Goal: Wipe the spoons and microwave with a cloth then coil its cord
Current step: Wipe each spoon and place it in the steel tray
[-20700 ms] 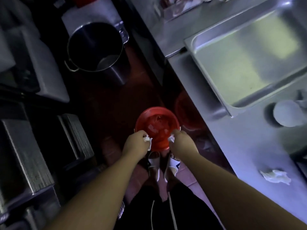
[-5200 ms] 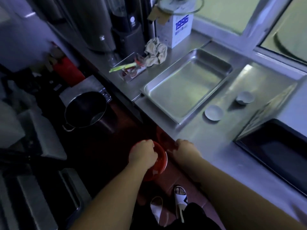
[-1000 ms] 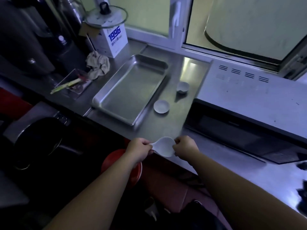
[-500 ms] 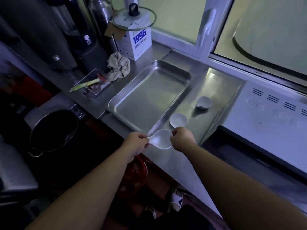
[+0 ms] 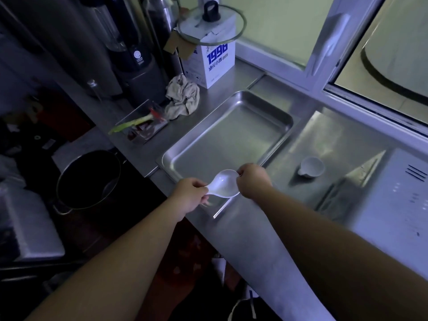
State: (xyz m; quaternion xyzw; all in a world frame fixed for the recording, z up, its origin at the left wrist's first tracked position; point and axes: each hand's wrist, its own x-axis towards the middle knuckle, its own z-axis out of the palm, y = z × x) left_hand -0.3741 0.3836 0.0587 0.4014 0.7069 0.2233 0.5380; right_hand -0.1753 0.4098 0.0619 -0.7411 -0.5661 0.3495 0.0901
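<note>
Spoon up off the counter, white and deep-bowled, held roughly level between both hands over the near corner of the steel tray, hollow facing up. Left hand comes in from the lower left, forearm stretched long over the dark gap below the counter edge, back of the hand up, fingers curled under, and that grip is closed round the spoon's short handle. Right hand reaches in from the lower right, arm lying across the counter, wrist turned a little inward, fingers bunched tight, and its grip pinches the far rim of the bowl. Whether anything is tucked inside those fingers, I cannot tell; they hide it.

Over to the right, another white spoon lies on the bare steel between the tray and the microwave, near the right hand but apart from it. The microwave shows only its pale top with vent slots at the frame's right edge.

At the back, a crumpled rag sits just beside a white box marked 1996, with a glass lid resting on top of the box. Down on the left, below counter level, stands a big steel pot, well apart from both hands
</note>
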